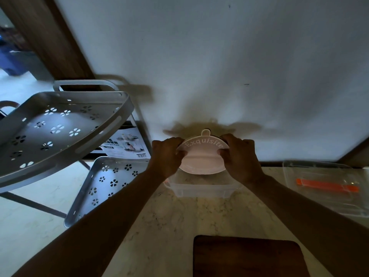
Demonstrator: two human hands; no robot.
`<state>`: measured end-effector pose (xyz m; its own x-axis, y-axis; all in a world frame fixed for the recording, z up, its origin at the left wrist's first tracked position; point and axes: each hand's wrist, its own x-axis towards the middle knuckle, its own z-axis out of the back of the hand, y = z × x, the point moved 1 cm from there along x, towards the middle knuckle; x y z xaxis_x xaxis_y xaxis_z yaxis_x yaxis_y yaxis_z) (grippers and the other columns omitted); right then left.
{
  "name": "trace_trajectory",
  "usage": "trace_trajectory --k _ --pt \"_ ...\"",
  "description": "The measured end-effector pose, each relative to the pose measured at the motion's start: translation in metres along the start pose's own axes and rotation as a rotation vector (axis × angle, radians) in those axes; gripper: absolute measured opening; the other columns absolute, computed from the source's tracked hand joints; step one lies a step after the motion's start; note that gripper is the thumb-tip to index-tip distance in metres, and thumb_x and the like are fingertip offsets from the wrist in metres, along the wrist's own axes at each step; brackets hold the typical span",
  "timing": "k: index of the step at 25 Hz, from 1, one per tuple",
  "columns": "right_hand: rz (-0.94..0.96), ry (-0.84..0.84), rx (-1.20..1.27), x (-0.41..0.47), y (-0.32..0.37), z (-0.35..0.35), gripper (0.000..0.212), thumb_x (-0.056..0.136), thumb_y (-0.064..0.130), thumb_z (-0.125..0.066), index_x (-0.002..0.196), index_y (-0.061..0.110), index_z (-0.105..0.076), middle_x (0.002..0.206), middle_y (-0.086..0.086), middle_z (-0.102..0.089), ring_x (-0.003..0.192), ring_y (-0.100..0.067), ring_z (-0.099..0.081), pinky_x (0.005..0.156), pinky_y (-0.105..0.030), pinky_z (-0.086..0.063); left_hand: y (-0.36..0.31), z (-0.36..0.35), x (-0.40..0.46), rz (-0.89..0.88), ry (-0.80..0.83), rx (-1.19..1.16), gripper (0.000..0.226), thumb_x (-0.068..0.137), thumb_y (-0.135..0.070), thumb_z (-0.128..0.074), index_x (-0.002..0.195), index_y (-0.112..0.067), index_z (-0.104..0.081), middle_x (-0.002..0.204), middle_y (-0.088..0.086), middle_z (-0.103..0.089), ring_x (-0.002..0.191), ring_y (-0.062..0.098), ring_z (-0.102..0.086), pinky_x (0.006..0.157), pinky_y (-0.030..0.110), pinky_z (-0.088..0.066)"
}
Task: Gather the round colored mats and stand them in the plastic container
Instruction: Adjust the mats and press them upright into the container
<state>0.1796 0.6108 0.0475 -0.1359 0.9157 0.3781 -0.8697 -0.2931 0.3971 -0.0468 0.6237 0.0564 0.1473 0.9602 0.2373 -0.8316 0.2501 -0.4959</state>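
Head view takes in a pale marble-patterned countertop [179,226] running from the near edge to a white wall, with a grey perforated metal rack [60,126] standing off its left side and a dark wooden board [247,256] at the near edge. At the far right lies a clear plastic lid with an orange clip [327,187]. In the middle, close to the wall, sits the clear rectangular plastic container [201,189], open at the top. Directly above it both hands hold a stack of round mats upright on edge, the nearest a pale pink round mat lettered "Exquisite" [201,156] with a small hanging tab on top; darker edges behind it suggest more mats, though how many I cannot tell. The left hand [167,156] clamps the left rim and the right hand [238,154] clamps the right rim, fingers curled over the back. The mats look thin, light and flexible, probably silicone and slightly grippy, so pinching opposite rims should keep the stack together as it goes down.
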Motion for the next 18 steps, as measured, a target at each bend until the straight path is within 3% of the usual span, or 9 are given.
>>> trace_trajectory --k 3,7,11,15,18 --pt "-0.002 0.080 -0.042 -0.002 0.002 -0.005 0.026 0.088 0.016 -0.065 0.113 0.019 -0.058 0.103 -0.003 -0.069 0.094 -0.026 -0.064 0.087 -0.038 -0.032 -0.002 -0.008 -0.001 0.011 0.074 0.148 0.024 0.088 -0.018 -0.064 0.112 -0.018 -0.064 0.114 0.005 -0.068 0.108 0.027 -0.060 0.093 0.042 -0.032" --pt "0.010 0.054 -0.029 0.003 -0.001 0.000 0.022 0.086 0.014 -0.065 0.107 0.018 -0.060 0.097 -0.003 -0.070 0.089 -0.028 -0.065 0.083 -0.038 -0.033 -0.005 -0.005 0.003 0.039 0.053 0.112 0.018 0.086 -0.016 -0.065 0.104 -0.018 -0.067 0.107 0.005 -0.070 0.100 0.027 -0.063 0.095 0.045 -0.040" --pt "0.037 -0.030 -0.005 0.000 -0.003 0.002 0.025 0.086 0.015 -0.065 0.109 0.020 -0.060 0.098 -0.001 -0.069 0.088 -0.025 -0.063 0.082 -0.036 -0.033 -0.003 -0.003 0.002 0.015 -0.051 0.071 0.018 0.085 -0.017 -0.066 0.103 -0.018 -0.068 0.104 0.004 -0.071 0.097 0.027 -0.063 0.093 0.042 -0.034" --pt "0.021 0.022 -0.046 -0.004 -0.004 -0.006 0.026 0.088 0.014 -0.063 0.114 0.018 -0.060 0.102 -0.004 -0.069 0.092 -0.028 -0.062 0.085 -0.038 -0.033 -0.002 -0.013 -0.001 0.008 0.050 0.181 0.020 0.088 -0.021 -0.063 0.108 -0.018 -0.064 0.108 0.005 -0.069 0.102 0.027 -0.059 0.087 0.040 -0.030" --pt "0.013 0.043 -0.067 -0.001 -0.005 -0.006 0.024 0.089 0.015 -0.062 0.113 0.017 -0.060 0.101 -0.004 -0.068 0.091 -0.029 -0.062 0.084 -0.039 -0.032 -0.001 -0.014 -0.001 0.026 0.033 0.151 0.023 0.087 -0.022 -0.064 0.110 -0.019 -0.065 0.109 0.004 -0.070 0.102 0.026 -0.061 0.089 0.039 -0.031"
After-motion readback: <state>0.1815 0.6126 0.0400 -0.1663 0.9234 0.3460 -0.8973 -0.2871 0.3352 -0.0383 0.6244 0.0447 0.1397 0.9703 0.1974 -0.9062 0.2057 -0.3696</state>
